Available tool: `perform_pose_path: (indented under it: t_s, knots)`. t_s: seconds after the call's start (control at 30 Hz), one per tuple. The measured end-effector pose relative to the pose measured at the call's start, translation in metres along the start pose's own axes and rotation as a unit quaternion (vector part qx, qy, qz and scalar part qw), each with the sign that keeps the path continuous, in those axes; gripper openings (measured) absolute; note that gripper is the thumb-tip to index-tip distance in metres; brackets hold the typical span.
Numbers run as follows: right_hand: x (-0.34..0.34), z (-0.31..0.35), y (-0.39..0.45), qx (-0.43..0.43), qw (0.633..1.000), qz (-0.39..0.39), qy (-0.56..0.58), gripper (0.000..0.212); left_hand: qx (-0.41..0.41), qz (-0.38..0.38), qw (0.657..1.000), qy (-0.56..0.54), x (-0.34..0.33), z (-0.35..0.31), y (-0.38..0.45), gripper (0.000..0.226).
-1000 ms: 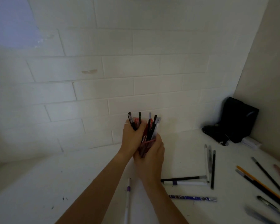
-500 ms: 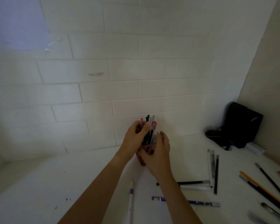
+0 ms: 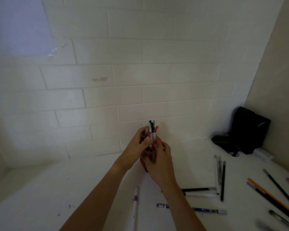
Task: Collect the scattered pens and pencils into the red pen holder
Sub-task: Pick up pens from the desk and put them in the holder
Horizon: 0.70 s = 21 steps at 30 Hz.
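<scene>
A: Look at the bundle (image 3: 150,130) now. A second ago those pens fanned out tall above the fists, and now only short tips poke up against the wall (image 3: 140,80).

B: So they have sunk into the holder (image 3: 144,165)?

A: That's my read. The bunch sits lower and tighter than half a second back, and I'd judge this batch is nearly seated.

B: Where is the holder, exactly?

A: Between the two palms, held up off the table (image 3: 40,197), mostly hidden. Just slivers of red show under the fingers.

B: And the hands?

A: The left hand (image 3: 140,144) is curled around the upper part of the bundle, thumb across the front, squeezing the pens together. The right hand (image 3: 158,161) wraps the holder from the right and below, fingers closed on it. Both forearms come up from the bottom edge and meet in the middle, wrists nearly touching.

B: The right fingers looked opened out half a second ago.

A: Yes, and now they are folded back in on the red.

B: Job done, then?

A: Far from it. A white pen (image 3: 135,210) lies near the left forearm, a blue pen (image 3: 207,210) lies crosswise under the right, a black pen (image 3: 197,189) above that, and three upright ones (image 3: 219,174) beyond. An orange pencil (image 3: 272,195) and dark pens lie well off to the right, some blurred.

B: And the black bag (image 3: 250,130)?

A: In the corner, apart from it all.
</scene>
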State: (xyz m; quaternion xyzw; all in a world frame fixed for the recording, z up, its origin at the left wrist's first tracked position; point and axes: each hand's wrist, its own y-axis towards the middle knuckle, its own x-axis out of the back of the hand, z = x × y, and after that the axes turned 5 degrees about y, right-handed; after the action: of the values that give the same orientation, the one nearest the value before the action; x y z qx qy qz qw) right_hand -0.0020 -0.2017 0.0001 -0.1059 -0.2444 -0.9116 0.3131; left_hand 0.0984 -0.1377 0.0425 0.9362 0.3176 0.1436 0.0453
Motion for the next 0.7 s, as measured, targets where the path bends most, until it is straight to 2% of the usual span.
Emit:
perform_pose_path:
  t_s: [0.07, 0.17, 0.27, 0.37, 0.5, 0.63, 0.7]
  knots:
    - [-0.001, 0.001, -0.001, 0.001, 1.000, -0.006, 0.005, 0.074, 0.038, -0.007, 0.999, -0.037, 0.001, 0.004, 0.007, 0.037]
    - [-0.002, 0.003, -0.002, -0.006, 1.000, -0.018, 0.017, 0.086, 0.029, -0.027, 0.998, -0.041, -0.005, -0.009, -0.004, 0.072]
    - [-0.001, 0.003, -0.003, 0.004, 0.999, -0.033, 0.013, 0.091, 0.027, -0.051, 0.997, -0.052, -0.006, -0.007, -0.008, 0.087]
    - [-0.002, 0.004, -0.005, 0.003, 1.000, -0.025, 0.014, 0.098, 0.033, -0.057, 0.997, -0.051, -0.003, 0.000, -0.014, 0.080]
    - [-0.006, 0.005, -0.011, -0.017, 0.999, -0.039, 0.006, 0.106, 0.037, -0.033, 0.998, -0.025, -0.003, -0.001, -0.038, 0.059]
    - [-0.005, 0.007, -0.017, -0.037, 0.998, -0.049, 0.010, 0.113, 0.060, -0.046, 0.996, 0.051, 0.012, 0.015, -0.053, 0.081]
    - [-0.001, 0.011, -0.021, -0.054, 0.998, -0.041, -0.003, 0.115, 0.054, -0.081, 0.986, 0.133, 0.026, 0.022, -0.064, 0.065]
